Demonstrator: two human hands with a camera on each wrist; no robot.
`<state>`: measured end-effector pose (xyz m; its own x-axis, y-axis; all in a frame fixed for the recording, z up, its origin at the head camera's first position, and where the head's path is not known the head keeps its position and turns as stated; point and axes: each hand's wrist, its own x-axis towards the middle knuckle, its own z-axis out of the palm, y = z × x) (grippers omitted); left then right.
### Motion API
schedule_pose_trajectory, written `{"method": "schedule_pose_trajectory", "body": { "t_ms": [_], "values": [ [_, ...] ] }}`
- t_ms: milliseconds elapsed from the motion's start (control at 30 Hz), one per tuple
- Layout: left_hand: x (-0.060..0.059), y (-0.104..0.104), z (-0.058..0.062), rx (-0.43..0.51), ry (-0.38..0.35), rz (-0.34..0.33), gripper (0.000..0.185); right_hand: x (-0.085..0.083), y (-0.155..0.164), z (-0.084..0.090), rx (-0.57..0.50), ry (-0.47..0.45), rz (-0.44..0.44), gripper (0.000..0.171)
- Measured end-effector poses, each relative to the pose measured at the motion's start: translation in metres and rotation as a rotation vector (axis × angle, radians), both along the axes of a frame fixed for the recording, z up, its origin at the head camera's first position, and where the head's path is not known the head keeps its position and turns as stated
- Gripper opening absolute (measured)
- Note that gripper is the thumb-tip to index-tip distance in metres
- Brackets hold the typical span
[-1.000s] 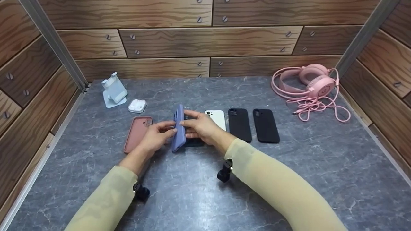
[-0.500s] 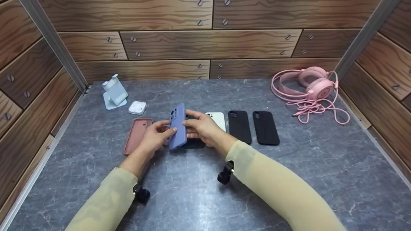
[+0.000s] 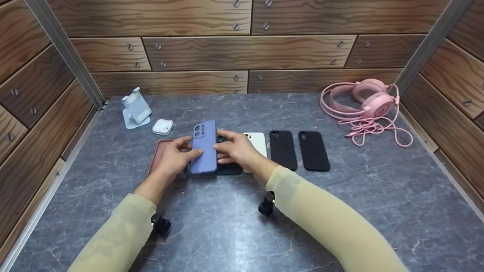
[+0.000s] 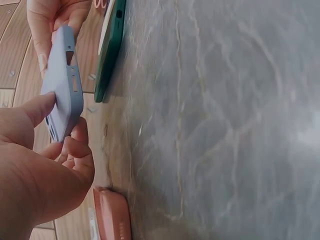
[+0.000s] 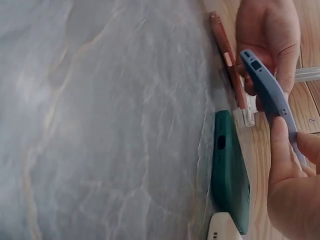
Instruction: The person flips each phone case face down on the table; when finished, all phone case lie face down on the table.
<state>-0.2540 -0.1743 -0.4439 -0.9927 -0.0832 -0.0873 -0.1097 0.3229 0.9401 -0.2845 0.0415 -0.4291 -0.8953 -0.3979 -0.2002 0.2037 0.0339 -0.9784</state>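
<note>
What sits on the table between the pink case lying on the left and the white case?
In the head view, the lavender phone case, held above the table by both hands, and the dark green case lie between the pink case and the white case.

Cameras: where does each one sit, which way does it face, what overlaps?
Head: above, facing forward and down at the table; both sleeved arms and both hands show.
Left wrist: low by the tabletop; left hand pinching the blue case.
Right wrist: low, opposite side; right hand on that case.
Shared: blue case, green case.
</note>
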Motion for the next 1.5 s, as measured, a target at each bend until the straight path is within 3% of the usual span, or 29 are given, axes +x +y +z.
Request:
{"method": "schedule_pose_trajectory", "body": {
  "t_ms": [200,467,767,1067,1500],
  "values": [
    [0.000,-0.003,0.003,-0.038,-0.006,0.005,0.066,-0.001,0.000,-0.001,0.114,0.081,0.033,0.069],
    [0.000,-0.004,0.003,-0.076,0.018,0.031,0.066,-0.002,-0.004,-0.002,0.169,0.142,0.045,0.073],
    [-0.001,-0.003,0.000,-0.134,0.054,0.016,0.066,-0.007,-0.007,-0.007,0.227,0.177,0.039,0.072],
    [-0.003,-0.005,-0.004,-0.115,0.034,0.023,0.066,-0.009,-0.009,-0.010,0.308,0.222,0.071,0.073],
    [-0.002,-0.008,-0.004,-0.179,0.022,0.023,0.065,-0.009,-0.013,-0.011,0.355,0.221,0.115,0.083]
  ]
}}
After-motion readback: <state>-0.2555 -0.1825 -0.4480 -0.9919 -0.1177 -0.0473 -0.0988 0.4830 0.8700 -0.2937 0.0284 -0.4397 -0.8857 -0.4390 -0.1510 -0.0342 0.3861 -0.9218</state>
